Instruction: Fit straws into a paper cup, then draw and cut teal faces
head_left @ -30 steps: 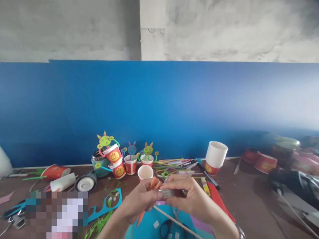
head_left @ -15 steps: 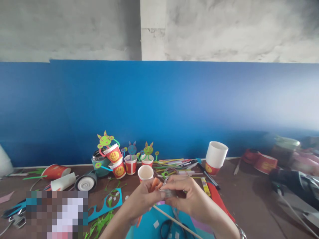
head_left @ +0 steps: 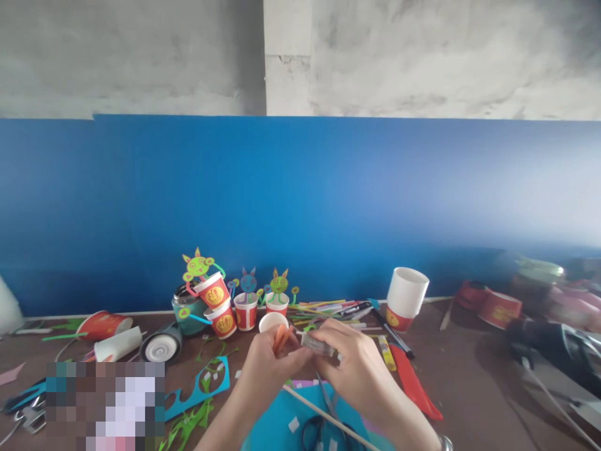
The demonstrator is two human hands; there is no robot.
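Note:
My left hand grips a bundle of orange paper strips that stick up between its fingers. My right hand pinches a small clear tube-like object right beside the strips, with both hands touching over the teal paper sheet. A small white paper cup stands just behind my hands. Scissors and a thin wooden stick lie on the teal sheet below my wrists.
Red paper cups with paper animal heads stand at the back by the blue wall. A tall white cup, coloured strips, fallen cups, tape roll and cut paper scraps litter the brown table.
Both hands have lifted slightly away from me toward the white cup. The right hand has turned so the clear object now points left against the orange strips.

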